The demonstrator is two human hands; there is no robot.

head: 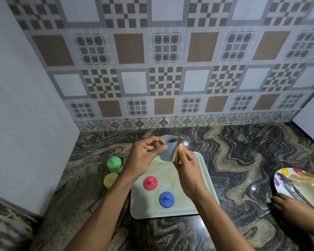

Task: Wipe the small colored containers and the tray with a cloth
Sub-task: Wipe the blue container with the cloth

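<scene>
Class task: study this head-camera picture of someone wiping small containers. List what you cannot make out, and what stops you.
- Inside of the grey cup: dark, and tilted away.
- Most of the cloth: covered by the right hand.
- Back left corner of the tray: behind the left hand.
- Yellow container: partly behind the left forearm.
- Plate: cut off by the right edge.

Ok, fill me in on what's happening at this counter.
A person is wiping a small grey-blue cup, held up by the left hand above the tray, while the right hand presses a tan cloth against its side. The red container and blue container sit on the stained tray. The green container and yellow container stand on the counter, left of it.
</scene>
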